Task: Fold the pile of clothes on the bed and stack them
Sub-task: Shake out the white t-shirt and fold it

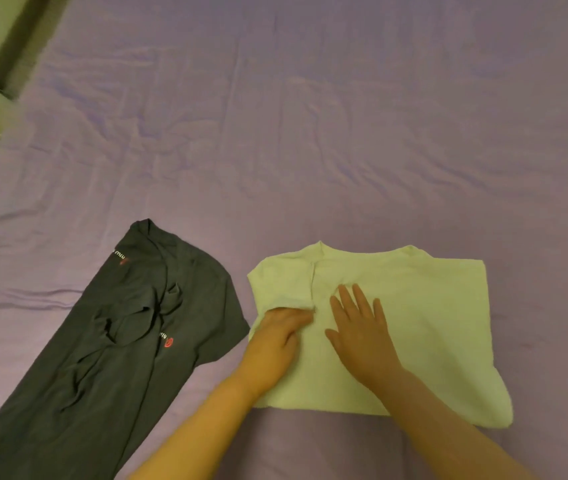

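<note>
A pale yellow-green cotton T-shirt [414, 323], folded roughly square with its collar towards the bed's far edge, lies near the near edge of the wrinkled purple bedsheet [275, 133]. The right hand [362, 327] rests flat and released on it; the left hand [275, 336] pinches its folded-in sleeve. Just left, a dark grey jersey garment [119, 341] lies rumpled, running diagonally.
</note>
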`<state>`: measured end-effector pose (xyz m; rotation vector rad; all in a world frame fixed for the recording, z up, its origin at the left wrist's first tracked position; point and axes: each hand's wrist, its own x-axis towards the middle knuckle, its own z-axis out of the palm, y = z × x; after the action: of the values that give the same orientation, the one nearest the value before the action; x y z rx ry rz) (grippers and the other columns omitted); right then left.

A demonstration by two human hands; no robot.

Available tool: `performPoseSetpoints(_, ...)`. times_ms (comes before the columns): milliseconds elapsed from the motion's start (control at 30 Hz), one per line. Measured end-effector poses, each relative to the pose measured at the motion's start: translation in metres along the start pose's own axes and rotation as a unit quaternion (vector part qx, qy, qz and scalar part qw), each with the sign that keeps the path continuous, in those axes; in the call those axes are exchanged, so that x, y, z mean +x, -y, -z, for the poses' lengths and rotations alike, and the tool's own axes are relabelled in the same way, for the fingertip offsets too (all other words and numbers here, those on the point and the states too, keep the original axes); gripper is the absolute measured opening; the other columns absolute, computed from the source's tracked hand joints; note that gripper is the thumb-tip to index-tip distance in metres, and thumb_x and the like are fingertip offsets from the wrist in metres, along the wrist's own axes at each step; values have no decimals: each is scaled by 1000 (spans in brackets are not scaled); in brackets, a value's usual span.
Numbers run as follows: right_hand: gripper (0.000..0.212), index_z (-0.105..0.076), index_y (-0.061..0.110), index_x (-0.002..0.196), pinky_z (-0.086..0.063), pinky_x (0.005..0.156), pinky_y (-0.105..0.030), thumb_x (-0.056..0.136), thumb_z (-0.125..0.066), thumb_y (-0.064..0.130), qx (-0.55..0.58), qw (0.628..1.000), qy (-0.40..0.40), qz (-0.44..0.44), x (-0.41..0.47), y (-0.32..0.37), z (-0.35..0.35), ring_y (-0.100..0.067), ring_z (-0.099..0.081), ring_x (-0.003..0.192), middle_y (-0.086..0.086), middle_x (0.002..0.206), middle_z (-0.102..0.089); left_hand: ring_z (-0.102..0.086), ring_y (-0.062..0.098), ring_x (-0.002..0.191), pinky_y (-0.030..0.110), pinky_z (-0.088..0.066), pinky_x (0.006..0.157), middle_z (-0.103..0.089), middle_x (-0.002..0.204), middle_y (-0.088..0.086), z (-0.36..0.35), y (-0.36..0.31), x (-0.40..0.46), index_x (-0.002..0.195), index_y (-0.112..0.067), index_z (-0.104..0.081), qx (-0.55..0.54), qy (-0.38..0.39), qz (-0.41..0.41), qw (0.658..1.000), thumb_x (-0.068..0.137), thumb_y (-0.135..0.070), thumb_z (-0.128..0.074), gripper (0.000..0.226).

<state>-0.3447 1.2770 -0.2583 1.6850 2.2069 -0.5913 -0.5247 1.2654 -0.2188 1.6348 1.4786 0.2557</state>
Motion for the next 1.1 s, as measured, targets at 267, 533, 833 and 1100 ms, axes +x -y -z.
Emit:
performPoseSetpoints(267,60,13,38,148,13,111,-58,97,-13,56,-41,997,10,66,46,42,9,-30,22,143,-4,159,18,-8,26,145,34,-14,115,-21,157,-1,36,43,23,145,-24,-36,130,-55,98,985,100,-15,-36,46)
performPoseSetpoints(533,59,4,31,151,0,113,-59,100,-16,51,-16,999,28,-8,70,69,34,-32,15,145,-6,159,13,-55,21,105,26,-41,83,-58,118,5,23,45,1,138,-16,-43,-143,-155,215,954,96,-9,-41,42)
performPoseSetpoints(833,57,-20,27,149,-30,109,-35,98,-30,51,95,995,-4,21,59,96,38,-24,-22,140,0,156,-19,-60,23,91,37,-57,78,-65,105,12,-3,43,-55,94,-13,-60,-407,-47,402,819,97,-32,-51,21)
performPoseSetpoints(1100,67,-25,23,139,-44,87,-33,88,-55,53,55,994,-29,-91,78,127,28,-26,-39,120,-11,136,-34,-68,10,64,19,-52,56,-74,79,4,-16,40,-82,96,-3,-67,-576,-83,353,732,86,-14,-68,14)
